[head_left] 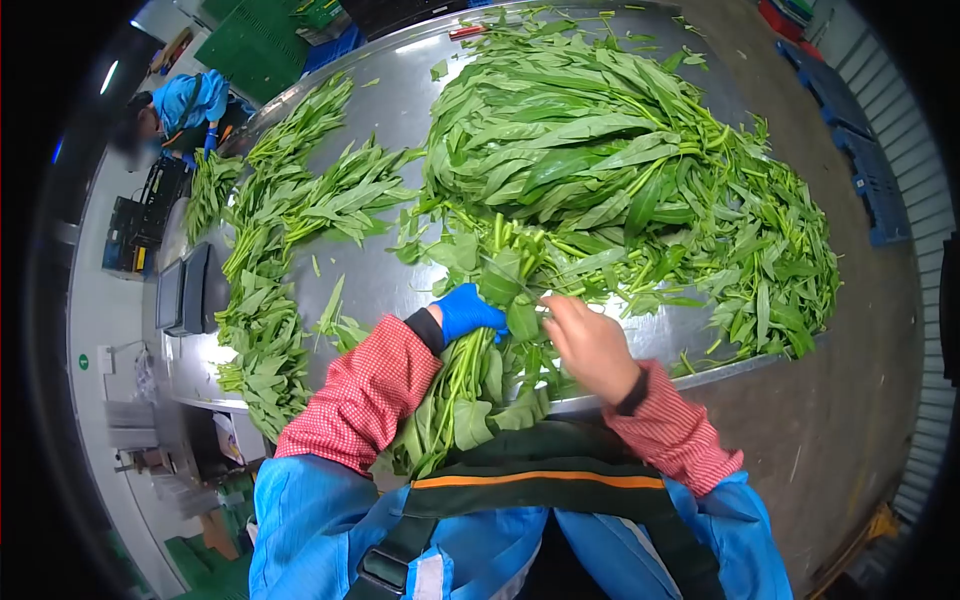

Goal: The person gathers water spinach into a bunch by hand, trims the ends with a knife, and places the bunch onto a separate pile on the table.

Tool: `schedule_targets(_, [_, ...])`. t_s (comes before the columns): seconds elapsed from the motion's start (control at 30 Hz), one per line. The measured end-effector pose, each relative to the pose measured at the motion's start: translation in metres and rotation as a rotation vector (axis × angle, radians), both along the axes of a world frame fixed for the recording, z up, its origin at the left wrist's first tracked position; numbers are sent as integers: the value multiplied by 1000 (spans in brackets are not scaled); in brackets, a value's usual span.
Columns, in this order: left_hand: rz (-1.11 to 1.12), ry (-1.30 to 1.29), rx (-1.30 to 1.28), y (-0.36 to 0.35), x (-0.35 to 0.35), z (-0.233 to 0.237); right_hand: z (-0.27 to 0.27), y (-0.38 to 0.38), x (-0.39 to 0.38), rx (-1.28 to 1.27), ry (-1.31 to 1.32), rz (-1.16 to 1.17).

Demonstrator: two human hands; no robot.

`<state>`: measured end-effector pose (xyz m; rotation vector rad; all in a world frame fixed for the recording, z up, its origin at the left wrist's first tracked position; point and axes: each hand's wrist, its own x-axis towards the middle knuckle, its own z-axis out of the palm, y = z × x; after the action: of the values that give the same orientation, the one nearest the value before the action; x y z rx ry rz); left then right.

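Note:
A bunch of leafy green stems hangs over the table's front edge, its cut ends pointing away from me. Around its middle, my left hand in a blue glove is closed. My bare right hand is just right of the bunch, fingers bent and pressed together near a leaf; whatever lies between the fingertips is too small to make out. Behind both hands a large heap of the same greens covers the middle and right of the metal table.
Smaller bunches lie along the table's left side. A red-handled tool rests at the far edge. At the far left a person in blue bends over the table. Blue pallets stand on the right, and a dark scale-like device at left.

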<state>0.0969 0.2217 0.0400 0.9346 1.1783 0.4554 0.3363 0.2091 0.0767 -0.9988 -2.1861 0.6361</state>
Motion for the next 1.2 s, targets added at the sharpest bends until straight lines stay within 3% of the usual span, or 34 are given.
schedule_targets(0.13, [-15,86,-3,-4,20,18,-39,19,-12,75,-211,-41])
schedule_targets(0.27, [-62,443,562,-4,5,20,-92,12,48,-86,-288,-139])
schedule_targets(0.3, [-79,774,599,-1,6,43,-87,14,50,-73,-274,-170])
schedule_targets(0.4, [-219,1164,613,0,10,64,-47,14,50,19,-166,-213])
schedule_targets(0.43, [-197,1190,830,-5,8,46,-30,17,33,89,-87,-200])
schedule_targets(0.53, [-377,1280,871,2,29,63,-16,22,5,132,-43,-156])
schedule_targets(0.57, [-379,1264,923,3,30,72,-15,23,1,122,-55,-140])
schedule_targets(0.67, [37,811,1321,14,1,91,-63,29,44,-94,-371,-250])
schedule_targets(0.73, [-132,671,991,35,-54,96,-49,25,50,-69,-444,-177])
schedule_targets(0.77, [219,-100,618,32,-55,106,-30,31,46,-38,-418,-135])
schedule_targets(0.8, [373,-265,600,26,-53,121,-10,41,42,4,-392,-94])
schedule_targets(0.87, [309,-353,545,37,-77,111,28,59,13,-158,-125,47])
schedule_targets(0.93, [379,-394,519,34,-76,109,50,79,-21,-282,56,256])
schedule_targets(1.0, [446,-433,506,30,-67,110,50,88,-60,-357,36,391])
schedule_targets(1.07, [512,-464,510,25,-56,113,14,88,-107,-402,176,627])
schedule_targets(1.1, [563,-413,505,26,-55,110,50,65,-108,-748,466,756])
schedule_targets(1.2, [759,-358,400,18,-49,102,14,45,-129,-1034,684,623])
